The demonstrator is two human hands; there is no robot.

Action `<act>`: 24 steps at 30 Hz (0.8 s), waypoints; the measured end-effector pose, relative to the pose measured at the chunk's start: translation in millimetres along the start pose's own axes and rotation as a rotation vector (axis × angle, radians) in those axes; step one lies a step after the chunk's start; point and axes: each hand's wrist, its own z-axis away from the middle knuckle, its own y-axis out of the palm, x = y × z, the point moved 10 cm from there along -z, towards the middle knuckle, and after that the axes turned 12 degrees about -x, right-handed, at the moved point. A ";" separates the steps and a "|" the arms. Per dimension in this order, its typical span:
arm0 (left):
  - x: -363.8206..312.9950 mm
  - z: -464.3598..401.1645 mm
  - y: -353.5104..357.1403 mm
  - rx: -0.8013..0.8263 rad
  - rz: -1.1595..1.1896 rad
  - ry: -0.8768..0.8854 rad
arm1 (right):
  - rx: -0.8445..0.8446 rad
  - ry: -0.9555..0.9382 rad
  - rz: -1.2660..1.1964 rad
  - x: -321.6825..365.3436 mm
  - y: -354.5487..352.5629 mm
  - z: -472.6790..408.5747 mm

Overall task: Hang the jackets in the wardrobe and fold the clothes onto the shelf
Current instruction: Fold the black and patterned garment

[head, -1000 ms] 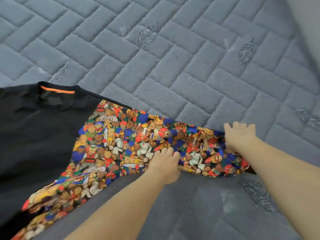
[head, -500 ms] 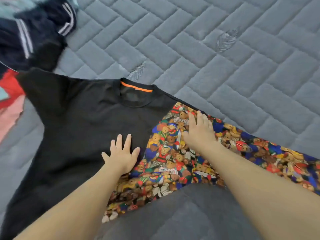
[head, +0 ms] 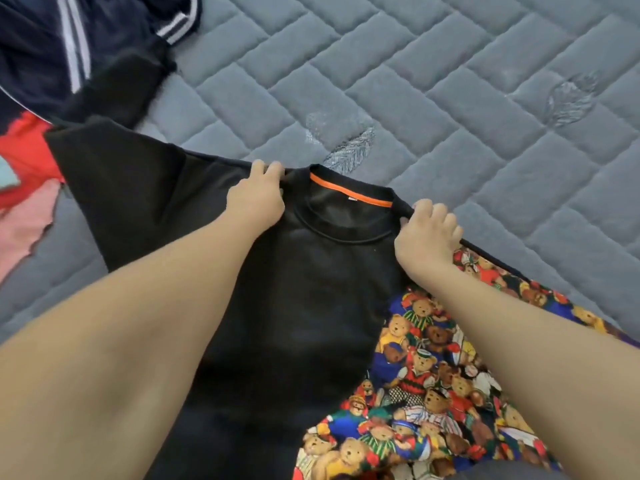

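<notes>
Shirt (head: 304,306), black with one teddy-bear sleeve, lies flat on the bed (head: 450,116). The left hand (head: 254,202) and right hand (head: 424,233) each pinch a shoulder beside the collar. Folding appears under way; next likely needs an even lift or fold.

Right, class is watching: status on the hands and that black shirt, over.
Left hand and right hand grip the black shirt at the shoulders, either side of the collar. Shirt flat on mattress. Navy garment lies clear, beyond the left sleeve.
</notes>
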 end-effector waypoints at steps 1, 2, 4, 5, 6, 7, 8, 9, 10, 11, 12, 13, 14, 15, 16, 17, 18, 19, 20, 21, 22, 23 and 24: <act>-4.9 -5.8 -4.0 -0.024 -0.001 0.023 | -0.039 -0.020 0.002 0.8 -7.0 -5.0; -13.7 -12.3 -9.0 -0.049 0.010 0.056 | -0.085 -0.029 0.001 0.7 -15.2 -14.6; -34.2 -33.6 -32.1 -0.167 0.102 0.088 | -0.197 0.001 -0.004 -3.8 -33.3 -47.5; -43.7 -49.6 -52.9 -0.284 0.182 0.075 | -0.255 0.040 -0.012 -8.1 -42.1 -68.7; -52.5 -65.8 -72.1 -0.400 0.256 0.057 | -0.310 0.076 -0.018 -12.4 -49.2 -89.4; -60.5 -81.3 -81.5 -0.466 0.312 0.045 | -0.345 0.090 -0.017 -14.6 -49.4 -107.8; -66.2 -94.2 -78.4 -0.463 0.340 0.029 | -0.350 0.071 -0.004 -13.0 -42.8 -121.4; -69.5 -103.0 -60.6 -0.384 0.324 0.004 | -0.325 0.024 0.020 -7.9 -29.2 -128.9; -69.9 -103.7 -29.8 -0.256 0.248 -0.028 | -0.291 -0.039 0.048 -2.0 -11.6 -129.5; -66.7 -95.5 5.6 -0.134 0.129 -0.045 | -0.263 -0.092 0.068 2.1 5.4 -125.6; -62.0 -84.2 31.5 -0.095 0.014 -0.033 | -0.253 -0.117 0.077 3.1 17.7 -120.6; -58.0 -75.7 45.0 -0.124 -0.062 -0.011 | -0.255 -0.112 0.072 0.8 26.1 -117.3; -55.3 -72.1 49.7 -0.171 -0.083 0.004 | -0.264 -0.097 0.056 -1.5 31.5 -117.6; -54.3 -73.8 51.6 -0.196 -0.073 0.010 | -0.271 -0.086 0.044 -3.6 34.2 -119.5; -55.0 -76.3 51.0 -0.202 -0.066 0.011 | -0.270 -0.087 0.044 -4.4 34.2 -120.8; -55.1 -79.6 49.4 -0.209 -0.076 0.013 | -0.263 -0.094 0.045 -3.5 34.7 -122.9; -55.0 -81.2 48.0 -0.212 -0.091 0.016 | -0.249 -0.095 0.047 -2.9 34.4 -123.7; -55.8 -81.2 47.1 -0.207 -0.100 0.015 | -0.232 -0.091 0.050 -2.7 33.6 -123.3; -56.2 -79.9 47.9 -0.199 -0.104 0.010 | -0.216 -0.087 0.056 -2.2 33.9 -122.2; -56.1 -78.3 49.8 -0.193 -0.106 0.006 | -0.201 -0.084 0.061 -2.3 35.3 -121.3; -55.7 -77.5 51.4 -0.193 -0.110 0.003 | -0.189 -0.083 0.062 -2.5 36.7 -121.1; -55.0 -78.3 52.8 -0.192 -0.117 0.001 | -0.183 -0.083 0.058 -2.6 37.7 -122.1; -54.5 -80.5 54.7 -0.190 -0.123 -0.001 | -0.180 -0.083 0.052 -2.7 38.7 -124.0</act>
